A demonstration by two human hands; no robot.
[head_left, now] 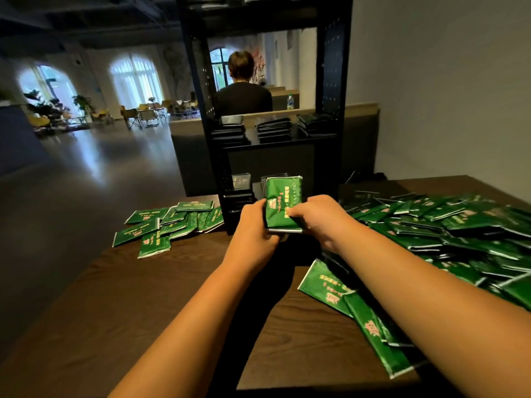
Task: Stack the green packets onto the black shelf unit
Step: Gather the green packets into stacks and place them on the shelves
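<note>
The left hand [254,225] and the right hand [321,218] together grip a bundle of green packets [283,205], just before the black shelf [275,142].

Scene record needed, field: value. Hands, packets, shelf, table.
held: bundle of green packets, in front of the black shelf unit
left hand: grips the bundle's left side
right hand: grips its right side
shelf: packet stacks on the middle level, more below
loose packets: large pile right of the hands, small pile left
surface: wooden table
background: person, back turned
</note>
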